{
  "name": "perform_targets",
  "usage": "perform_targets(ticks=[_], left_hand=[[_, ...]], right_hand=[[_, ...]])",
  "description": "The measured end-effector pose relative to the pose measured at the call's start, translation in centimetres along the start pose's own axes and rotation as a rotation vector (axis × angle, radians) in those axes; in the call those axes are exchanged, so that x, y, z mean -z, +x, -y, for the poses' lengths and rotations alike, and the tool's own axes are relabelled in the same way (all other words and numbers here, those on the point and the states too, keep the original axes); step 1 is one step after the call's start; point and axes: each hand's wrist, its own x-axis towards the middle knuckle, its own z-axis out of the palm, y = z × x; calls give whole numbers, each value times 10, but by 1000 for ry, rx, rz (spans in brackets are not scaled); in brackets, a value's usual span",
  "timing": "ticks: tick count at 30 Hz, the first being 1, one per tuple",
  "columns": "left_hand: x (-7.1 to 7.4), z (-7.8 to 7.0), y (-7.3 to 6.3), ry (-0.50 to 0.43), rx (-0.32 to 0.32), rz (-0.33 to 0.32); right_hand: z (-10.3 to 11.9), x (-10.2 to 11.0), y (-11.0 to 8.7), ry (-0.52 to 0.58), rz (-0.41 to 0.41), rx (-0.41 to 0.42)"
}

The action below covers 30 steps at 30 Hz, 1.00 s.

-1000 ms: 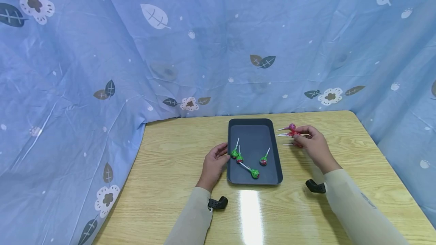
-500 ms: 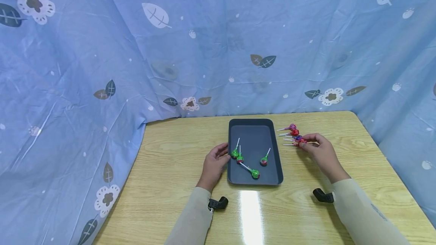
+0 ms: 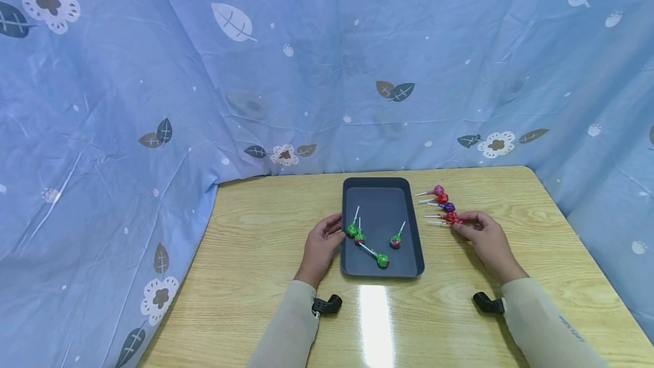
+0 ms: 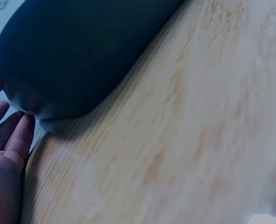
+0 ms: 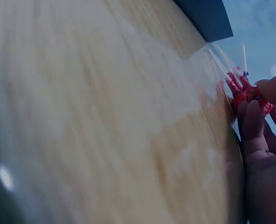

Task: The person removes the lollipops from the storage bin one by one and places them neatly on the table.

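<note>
My left hand (image 3: 321,246) is at the left side of a dark grey tray (image 3: 380,200), its thumb and fingertips holding the wall. In the left wrist view, the fingers (image 4: 20,140) touch the outside of the tray. Several green-wrapped lollipops (image 3: 382,260) lie in the tray's nearer half. To the right of the tray, my right hand (image 3: 485,237) pinches a red lollipop (image 3: 456,222) by its wrapped head, low over the table. Close beside it is another red lollipop (image 3: 448,216). A purple lollipop (image 3: 448,207), a red one (image 3: 442,198) and a pink one (image 3: 438,189) lie farther back in a column, sticks pointing left.
The wooden table (image 3: 265,231) carries the tray near its back middle. A blue patterned curtain (image 3: 317,72) hangs behind the table and along both sides. Each wrist wears a black camera mount (image 3: 328,304). Light glares off the table in front of the tray.
My right hand has moved nearer along the column, and the lollipops behind it now lie spread apart. The red lollipop in it has come to the near end. My left hand and the tray have stayed put.
</note>
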Motion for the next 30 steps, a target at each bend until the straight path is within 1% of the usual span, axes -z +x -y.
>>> perform_targets(ticks=[6,15,21,30], left_hand=[[1,2,0,5,0,-9],[0,0,0,-6,6,-7],[-1,1,0,-7,11,-12],[0,2,1,-9,0,-12]], right_hand=[[-4,-3,-2,-73,-23,22],[-3,-5,-3,-126,-57,33],[-3,-5,-4,-127,-66,32],[-4,-7,-4,-128,-68,40]])
